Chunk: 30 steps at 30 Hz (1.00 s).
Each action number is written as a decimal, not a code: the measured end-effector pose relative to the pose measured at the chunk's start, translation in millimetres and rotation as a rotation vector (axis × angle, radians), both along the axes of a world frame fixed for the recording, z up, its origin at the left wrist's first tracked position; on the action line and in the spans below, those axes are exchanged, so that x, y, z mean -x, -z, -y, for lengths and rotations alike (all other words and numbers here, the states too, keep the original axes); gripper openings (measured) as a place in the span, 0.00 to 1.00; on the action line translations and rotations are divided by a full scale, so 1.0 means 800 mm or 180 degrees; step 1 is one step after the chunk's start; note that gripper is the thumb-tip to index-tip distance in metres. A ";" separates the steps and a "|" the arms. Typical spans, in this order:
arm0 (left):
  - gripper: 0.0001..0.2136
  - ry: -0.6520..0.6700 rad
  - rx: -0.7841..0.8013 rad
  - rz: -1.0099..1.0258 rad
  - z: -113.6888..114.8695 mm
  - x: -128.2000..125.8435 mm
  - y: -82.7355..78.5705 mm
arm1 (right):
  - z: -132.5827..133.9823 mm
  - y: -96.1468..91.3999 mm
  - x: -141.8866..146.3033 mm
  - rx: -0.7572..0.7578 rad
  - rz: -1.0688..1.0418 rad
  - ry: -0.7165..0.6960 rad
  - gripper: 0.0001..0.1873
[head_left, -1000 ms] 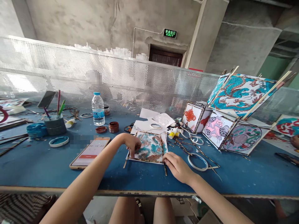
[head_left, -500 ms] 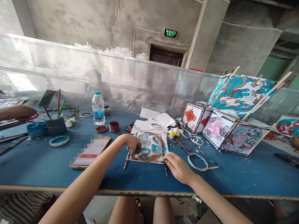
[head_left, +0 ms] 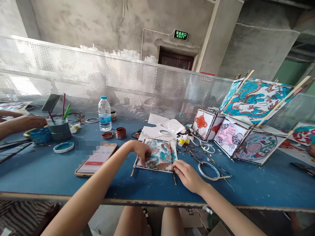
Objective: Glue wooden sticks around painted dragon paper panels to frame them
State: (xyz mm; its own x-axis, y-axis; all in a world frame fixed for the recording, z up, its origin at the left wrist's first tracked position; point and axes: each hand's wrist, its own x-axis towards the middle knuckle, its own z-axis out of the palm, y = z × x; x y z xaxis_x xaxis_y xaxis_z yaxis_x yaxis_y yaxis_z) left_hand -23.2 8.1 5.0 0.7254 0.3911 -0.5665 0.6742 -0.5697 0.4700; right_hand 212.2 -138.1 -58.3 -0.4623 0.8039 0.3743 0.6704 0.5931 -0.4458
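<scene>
A sheet painted in teal and brown [head_left: 158, 152] lies flat on the blue table, edged by thin dark sticks. Two of these sticks jut past its near edge. My left hand [head_left: 143, 152] rests on the sheet's left part, thumb and fingers apart, fingertips pointing down against it. At the near right corner, my right hand [head_left: 188, 175] has its fingers pressed together round the right stick [head_left: 175, 178], whose end sticks out below. Under the framed sheet, the margin of white paper shows. My right fingertips are partly hidden.
Tape rolls [head_left: 209, 171], loose sticks and glue bottles [head_left: 182, 141] lie to the right, before stick-framed paper lanterns [head_left: 230, 136]. A phone [head_left: 97, 160], water bottle [head_left: 104, 114], paint jars [head_left: 120, 133] and brush cup [head_left: 59, 129] stand left. Another person's hand [head_left: 34, 122] reaches in there.
My left hand has shifted slightly to the right over the sheet; my right hand stays at the corner. At far left, the other person's hand has moved right, towards the brush cup.
</scene>
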 end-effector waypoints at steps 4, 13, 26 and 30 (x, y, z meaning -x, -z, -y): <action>0.24 -0.0123 0.0001 -0.0243 -0.004 -0.008 0.015 | 0.000 0.002 -0.001 -0.0048 -0.0044 -0.0013 0.10; 0.24 -0.0152 -0.0004 -0.0231 -0.002 -0.009 0.011 | -0.007 -0.001 0.004 -0.0366 -0.0041 -0.0188 0.09; 0.22 -0.0085 0.0143 -0.0180 -0.009 -0.005 0.017 | -0.056 -0.012 0.062 -0.0192 0.0430 -0.0734 0.08; 0.24 -0.0116 0.0420 -0.0002 -0.005 -0.004 0.007 | -0.055 -0.009 0.061 -0.0107 0.0281 -0.0736 0.09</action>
State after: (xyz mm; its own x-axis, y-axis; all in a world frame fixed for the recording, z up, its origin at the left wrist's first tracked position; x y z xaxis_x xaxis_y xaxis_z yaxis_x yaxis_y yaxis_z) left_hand -20.1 12.1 -0.7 0.7118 0.3391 -0.6151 0.6935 -0.4780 0.5390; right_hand 163.7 -94.0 -51.4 -0.6646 0.6606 0.3491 0.5506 0.7489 -0.3688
